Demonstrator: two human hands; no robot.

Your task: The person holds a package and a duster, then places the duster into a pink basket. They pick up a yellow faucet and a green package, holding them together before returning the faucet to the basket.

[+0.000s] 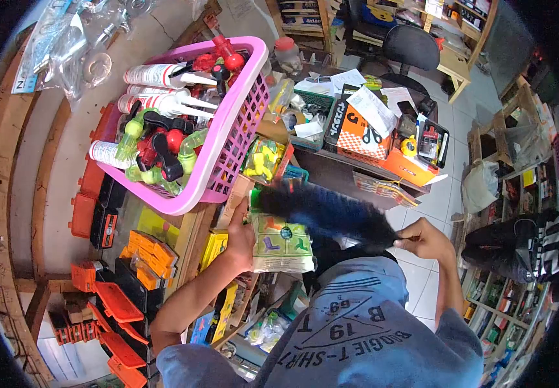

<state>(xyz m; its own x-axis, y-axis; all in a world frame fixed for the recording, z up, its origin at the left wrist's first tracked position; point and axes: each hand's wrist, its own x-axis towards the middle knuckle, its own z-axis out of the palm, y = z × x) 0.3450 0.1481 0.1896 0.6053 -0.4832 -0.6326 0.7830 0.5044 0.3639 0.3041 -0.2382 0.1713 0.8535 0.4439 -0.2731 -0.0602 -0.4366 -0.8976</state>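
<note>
My left hand [241, 234] is closed on the upper left edge of a clear plastic packet [282, 244] with a green and white printed label. My right hand [425, 238], to the right, pinches the end of a dark blue, bristly duster [331, 210]. The duster is blurred and stretches leftward in front of my body, its far end over the top of the packet. Just above the packet lies a bag of yellow pieces [263, 159].
A pink basket [231, 123] of bottles and red and green fittings stands upper left. Beyond are an orange box [359, 132], papers and a black chair [411, 48]. Orange bins [119, 302] line the lower left; stocked shelves [506, 291] stand at right.
</note>
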